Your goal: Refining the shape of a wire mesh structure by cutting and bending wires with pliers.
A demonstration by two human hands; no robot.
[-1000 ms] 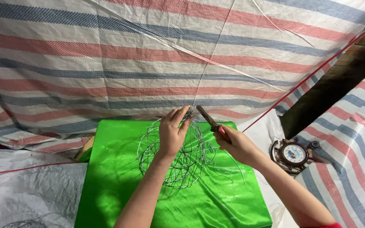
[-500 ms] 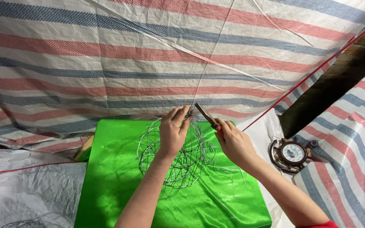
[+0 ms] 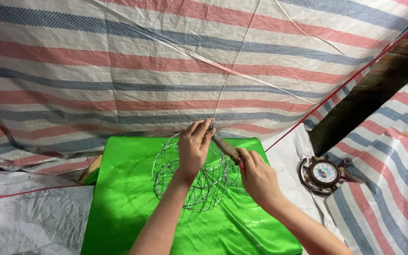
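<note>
A: Behind the work area, what is the largest item?

B: A striped tarpaulin [image 3: 119, 71] in red, blue and white bands. It hangs as a backdrop and folds down on both sides. 1 taut wire strand [image 3: 236, 61] runs from its upper part down to the work point.

A: Below it?

B: A surface draped in a shiny green cloth [image 3: 128, 198]. The cloth probably serves as a plain, bright ground, against which the thin metal reads clearly.

A: What lies on the cloth?

B: 1 loose wire coil [image 3: 204, 186], made of many open loops, resting near the far edge, directly under both hands.

A: State of the left hand?

B: The left hand [image 3: 193, 148] is closed on the wire at the top of the coil, fingers pinched together where the taut strand meets the loops. This grip appears to hold the joint steady.

A: And the right hand?

B: The right hand [image 3: 258, 177] is clamped around the handles of the pliers [image 3: 226, 148]. The tool's nose points at the same joint, just beside the left fingertips. Whether the nose bites the wire cannot be determined.

A: Any containers?

B: None visible. The smallest item is a round clock [image 3: 324, 174] in a dark wheel-shaped frame, lying well apart at the right.
</note>
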